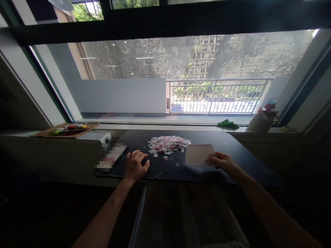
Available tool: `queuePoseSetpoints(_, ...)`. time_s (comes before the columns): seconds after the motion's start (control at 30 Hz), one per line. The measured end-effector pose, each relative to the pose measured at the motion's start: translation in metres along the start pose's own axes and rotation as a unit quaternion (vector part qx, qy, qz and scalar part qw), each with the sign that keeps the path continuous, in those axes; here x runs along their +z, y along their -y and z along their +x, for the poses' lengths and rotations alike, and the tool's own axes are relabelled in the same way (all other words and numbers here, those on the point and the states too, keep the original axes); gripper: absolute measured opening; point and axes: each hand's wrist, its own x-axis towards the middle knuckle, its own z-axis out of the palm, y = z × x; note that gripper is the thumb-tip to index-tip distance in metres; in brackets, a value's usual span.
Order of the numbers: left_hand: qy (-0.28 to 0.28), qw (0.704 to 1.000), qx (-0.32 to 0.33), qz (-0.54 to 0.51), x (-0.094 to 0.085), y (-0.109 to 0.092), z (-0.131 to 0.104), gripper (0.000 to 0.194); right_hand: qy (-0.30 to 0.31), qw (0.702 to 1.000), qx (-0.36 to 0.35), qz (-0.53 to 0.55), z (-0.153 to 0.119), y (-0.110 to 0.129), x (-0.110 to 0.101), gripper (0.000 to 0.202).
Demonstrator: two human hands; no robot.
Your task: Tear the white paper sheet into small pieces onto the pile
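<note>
A heap of small white and pinkish scraps, looking like torn paper, lies on the dark table. Several loose bits are scattered in front of it. My right hand grips the right edge of a pale, flat rectangular board with rounded corners, thumb on its near face. The board is tilted up, just to the right of the heap. My left hand rests on the table left of the heap, fingers loosely bent and thumb apart, with nothing in it.
Left of my left hand, a phone-like device, partly blurred out, lies at the table edge. A white slatted appliance stands behind it. The sill holds brown card with colourful items, a green crumpled piece and a white pot.
</note>
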Motion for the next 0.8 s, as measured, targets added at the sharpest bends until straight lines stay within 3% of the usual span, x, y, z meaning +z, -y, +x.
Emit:
queuePoseSetpoints(0.17, -0.001, 1.000, -0.006, 0.000, 0.001, -0.002, -0.001, 0.023, 0.018, 0.997, 0.000, 0.074, 0.000, -0.006, 0.036, 0.014)
queuePoseSetpoints(0.27, 0.000, 1.000, -0.010, -0.004, 0.001, -0.004, -0.002, 0.023, 0.024, 0.996, -0.014, 0.080, 0.000, -0.006, 0.046, 0.016)
queuePoseSetpoints(0.43, 0.008, 1.000, -0.020, -0.006, 0.000, -0.006, -0.002, 0.021, -0.022, 0.997, -0.070, 0.029, 0.005, -0.002, 0.058, 0.019)
queuePoseSetpoints(0.57, 0.012, 1.000, -0.019, -0.005, 0.000, -0.006, -0.001, 0.020, -0.030, 0.994, -0.092, -0.044, 0.005, -0.001, 0.066, 0.020)
queuePoseSetpoints(0.73, 0.014, 1.000, -0.017, -0.005, -0.002, -0.007, -0.001, 0.021, 0.060, 0.996, -0.050, 0.039, -0.001, -0.001, 0.063, 0.019)
queuePoseSetpoints(0.8, 0.012, 1.000, -0.020, -0.005, -0.002, -0.007, -0.001, 0.020, 0.053, 0.996, -0.027, 0.060, -0.003, -0.005, 0.057, 0.022)
